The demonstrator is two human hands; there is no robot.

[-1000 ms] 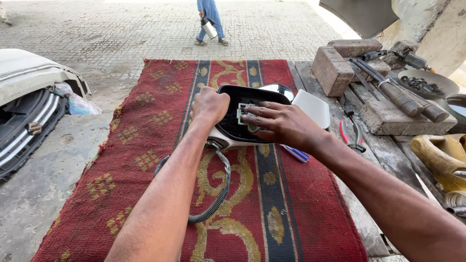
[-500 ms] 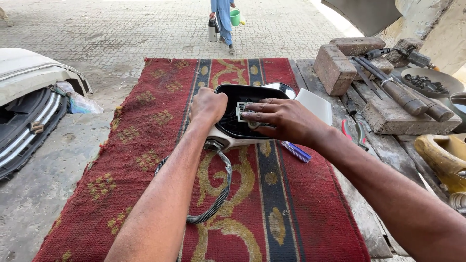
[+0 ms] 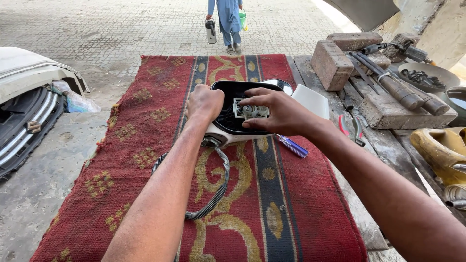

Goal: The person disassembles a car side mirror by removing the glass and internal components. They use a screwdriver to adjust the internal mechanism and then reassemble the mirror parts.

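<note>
A white car side-mirror housing (image 3: 228,137) with a black open interior lies on a red patterned rug (image 3: 145,160). My left hand (image 3: 205,103) grips the housing's left edge. My right hand (image 3: 279,112) pinches a small white motor unit (image 3: 250,111) inside the housing. A corrugated black cable (image 3: 213,194) trails from the housing's base toward me. A white mirror cap (image 3: 310,100) and a mirror glass (image 3: 280,85) lie just behind my right hand. A blue-handled screwdriver (image 3: 292,146) rests on the rug under my right wrist.
Bricks (image 3: 331,63), long hammers (image 3: 398,90) and red-handled pliers (image 3: 353,128) lie on wooden planks at the right. A bowl of small parts (image 3: 427,76) and a yellow object (image 3: 437,150) sit further right. A car bumper (image 3: 29,111) lies left. A person (image 3: 227,22) walks away behind.
My hands have stayed on the mirror housing, the right fingers shifting slightly on the motor unit. The person in the background has walked further away.
</note>
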